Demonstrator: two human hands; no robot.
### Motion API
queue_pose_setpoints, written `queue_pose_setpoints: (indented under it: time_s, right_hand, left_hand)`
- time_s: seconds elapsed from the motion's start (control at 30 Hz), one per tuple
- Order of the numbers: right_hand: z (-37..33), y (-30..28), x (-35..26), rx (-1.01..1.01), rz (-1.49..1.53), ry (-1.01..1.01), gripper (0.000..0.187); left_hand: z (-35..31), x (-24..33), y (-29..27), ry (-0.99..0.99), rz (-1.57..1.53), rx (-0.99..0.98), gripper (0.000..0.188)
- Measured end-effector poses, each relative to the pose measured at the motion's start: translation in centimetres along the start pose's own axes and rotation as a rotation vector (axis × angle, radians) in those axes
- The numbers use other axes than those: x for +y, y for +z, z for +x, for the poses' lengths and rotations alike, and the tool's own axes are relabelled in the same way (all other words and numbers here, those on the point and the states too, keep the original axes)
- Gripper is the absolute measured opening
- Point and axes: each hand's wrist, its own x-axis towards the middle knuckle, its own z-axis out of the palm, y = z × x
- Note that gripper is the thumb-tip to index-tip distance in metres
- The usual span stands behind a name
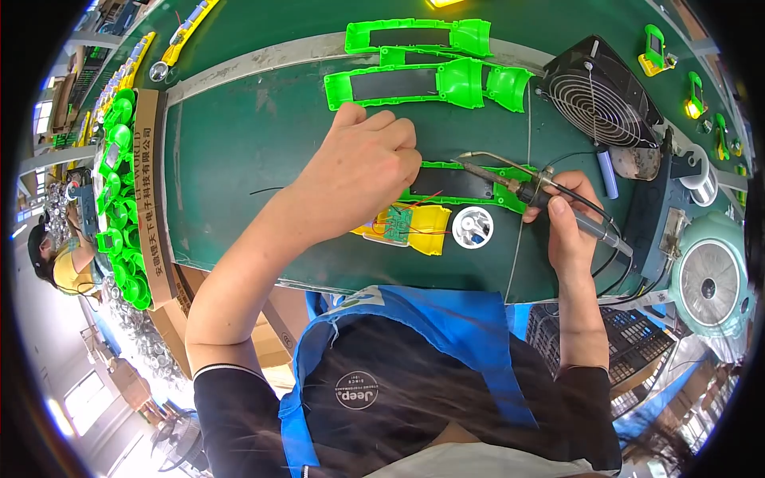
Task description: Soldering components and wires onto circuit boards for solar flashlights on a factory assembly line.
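Note:
My right hand (570, 223) is wrapped round a soldering iron (595, 229) with a thin feed tube beside it, its tip pointing left over a green plastic housing half (454, 183). Above that housing's left end, my left hand (370, 163) is closed with fingers curled; anything in them is hidden. Just below lies a yellow housing half (430, 229) holding a green circuit board (398, 222) with red and black wires. Next to it, to the right, is a round white lamp reflector (472, 227). Beyond my hands, several green housing halves (394, 84) with dark panels lie stacked.
A black fan with a wire grille (594, 99) stands at the far right. Near it are a purple battery cell (608, 174), a solder reel (701, 179) and a dark soldering station (649, 211). On the left, a cardboard box (150, 199) holds green parts (119, 191). Another person (64, 255) works far left.

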Motion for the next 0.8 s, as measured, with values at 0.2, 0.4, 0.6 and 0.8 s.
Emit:
queue_pose_setpoints:
  time_s: [0.2, 0.4, 0.6, 0.8]
  right_hand:
    - [-0.4, -0.2, -0.5, 0.026, 0.011, -0.081, 0.031]
    - [-1.5, -0.6, -0.1, 0.067, -0.009, -0.088, 0.029]
    - [-1.5, -1.0, 0.1, 0.079, 0.001, -0.084, 0.029]
    - [-1.2, -1.3, 0.3, 0.091, -0.016, -0.072, 0.032]
  left_hand:
    - [-0.2, 0.0, 0.1, -0.01, -0.001, 0.007, 0.007]
    - [-0.2, 0.0, 0.2, -0.013, 0.003, 0.01, 0.007]
    - [0.0, 0.6, -0.3, -0.036, 0.002, -0.015, 0.007]
    - [0.4, 1.2, -1.3, 0.006, 0.03, -0.016, 0.006]
